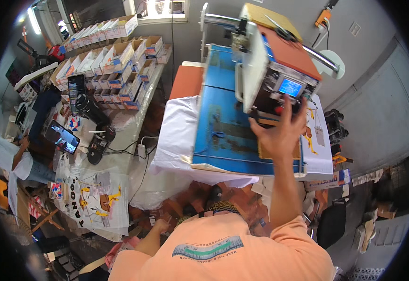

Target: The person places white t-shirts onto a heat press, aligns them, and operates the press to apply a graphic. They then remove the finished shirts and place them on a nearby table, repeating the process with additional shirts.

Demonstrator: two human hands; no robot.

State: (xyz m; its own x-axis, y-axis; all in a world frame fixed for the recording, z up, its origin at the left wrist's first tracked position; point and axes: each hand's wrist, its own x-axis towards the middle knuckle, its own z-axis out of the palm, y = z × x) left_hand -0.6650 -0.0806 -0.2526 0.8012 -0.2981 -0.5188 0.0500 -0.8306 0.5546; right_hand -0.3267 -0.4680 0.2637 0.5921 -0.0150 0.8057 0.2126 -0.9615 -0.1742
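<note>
Fingertips [292, 104] on heat press control box [279, 82]

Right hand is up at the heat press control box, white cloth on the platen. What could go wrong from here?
1. The right hand reaches across the open blue lower platen to the grey control box with the blue screen; if the plate is hot, the forearm could brush it.
2. The white cloth hangs off the platen's left edge and may slip or press creased.
3. The left hand is low, near the floor, so nothing steadies the cloth.
</note>
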